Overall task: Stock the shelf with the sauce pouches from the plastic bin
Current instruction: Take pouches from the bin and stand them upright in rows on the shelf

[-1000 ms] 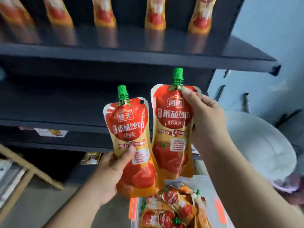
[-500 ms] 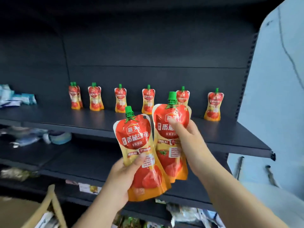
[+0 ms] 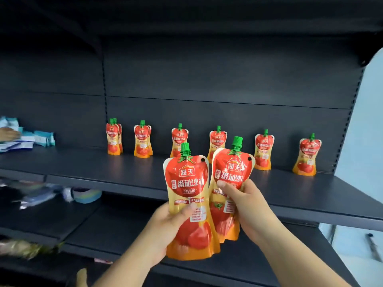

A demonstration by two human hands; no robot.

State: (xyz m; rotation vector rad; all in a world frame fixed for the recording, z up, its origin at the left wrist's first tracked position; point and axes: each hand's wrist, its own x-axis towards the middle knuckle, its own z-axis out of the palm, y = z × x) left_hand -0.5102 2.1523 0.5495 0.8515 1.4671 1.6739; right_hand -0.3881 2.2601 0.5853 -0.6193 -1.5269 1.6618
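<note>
The left pouch, in the left hand, and the right pouch, in the right hand, hide the feet of two standing pouches on the shelf. Under the shelf, wrappers are a smear. At its left end, pale packets run out of sight.

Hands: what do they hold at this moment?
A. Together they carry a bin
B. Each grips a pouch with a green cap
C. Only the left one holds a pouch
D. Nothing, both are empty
B: the left hand grips the left pouch and the right hand grips the right pouch, both upright in front of the shelf.
</note>
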